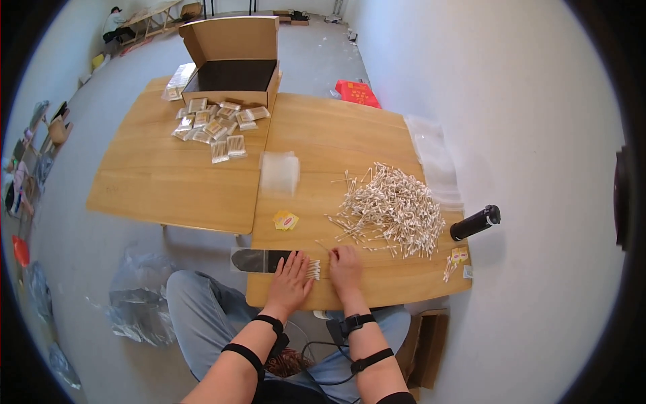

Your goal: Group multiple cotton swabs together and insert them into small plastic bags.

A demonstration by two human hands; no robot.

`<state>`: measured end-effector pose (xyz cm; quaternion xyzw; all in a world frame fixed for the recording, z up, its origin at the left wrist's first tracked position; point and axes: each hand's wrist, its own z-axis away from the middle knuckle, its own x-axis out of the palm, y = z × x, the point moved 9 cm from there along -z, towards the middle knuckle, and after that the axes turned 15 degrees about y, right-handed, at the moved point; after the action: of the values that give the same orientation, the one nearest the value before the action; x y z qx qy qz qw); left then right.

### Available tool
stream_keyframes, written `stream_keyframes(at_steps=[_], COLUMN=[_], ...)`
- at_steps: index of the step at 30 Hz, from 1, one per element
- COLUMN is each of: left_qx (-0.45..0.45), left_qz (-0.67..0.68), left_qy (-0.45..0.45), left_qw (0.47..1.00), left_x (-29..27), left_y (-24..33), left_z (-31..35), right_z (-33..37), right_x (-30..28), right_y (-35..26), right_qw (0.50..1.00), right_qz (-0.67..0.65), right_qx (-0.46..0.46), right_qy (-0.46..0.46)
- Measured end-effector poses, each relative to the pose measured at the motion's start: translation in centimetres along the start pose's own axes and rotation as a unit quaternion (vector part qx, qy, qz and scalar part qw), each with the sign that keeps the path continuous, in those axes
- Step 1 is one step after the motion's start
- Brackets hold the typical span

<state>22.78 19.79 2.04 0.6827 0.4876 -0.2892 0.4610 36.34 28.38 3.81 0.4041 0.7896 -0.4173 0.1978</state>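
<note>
My left hand (289,286) lies flat, fingers stretched out, over a black rounded strip (252,260) in clear plastic at the table's near edge. A row of cotton swabs (314,269) sticks out to the right from beneath its fingers. Just right of the row, my right hand (345,271) is closed in a pinch on a single cotton swab (322,245), which points up and left from the fingertips. A large loose pile of white-tipped cotton swabs (393,209) spreads beyond the right hand. Small yellow cards (286,220) lie beyond the black strip.
Clear flat bags (279,173) lie mid-table. Bagged swabs (215,124) are heaped before an open cardboard box (229,87). A black bottle (475,223), yellow packets (459,255) and plastic sheeting (434,158) line the right edge. Another person (116,27) sits far left.
</note>
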Motion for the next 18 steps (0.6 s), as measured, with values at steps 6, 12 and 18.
stream_keyframes(at_steps=[6, 12, 18], left_qx=[0.009, 0.002, 0.008], left_qz=[-0.01, -0.003, -0.019], left_qy=[0.013, -0.001, -0.001], left_qw=[1.0, 1.0, 1.0], left_x=[0.4, 0.4, 0.2], left_y=[-0.2, -0.1, 0.0], left_z=[0.4, 0.4, 0.4], right_z=[0.3, 0.8, 1.4], right_x=[1.4, 1.2, 1.3], right_y=[-3.3, -3.1, -3.2], right_qw=[0.992, 0.985, 0.984], right_qz=[-0.098, -0.138, -0.136], right_qx=[-0.027, -0.016, -0.018], right_qy=[-0.075, -0.103, -0.118])
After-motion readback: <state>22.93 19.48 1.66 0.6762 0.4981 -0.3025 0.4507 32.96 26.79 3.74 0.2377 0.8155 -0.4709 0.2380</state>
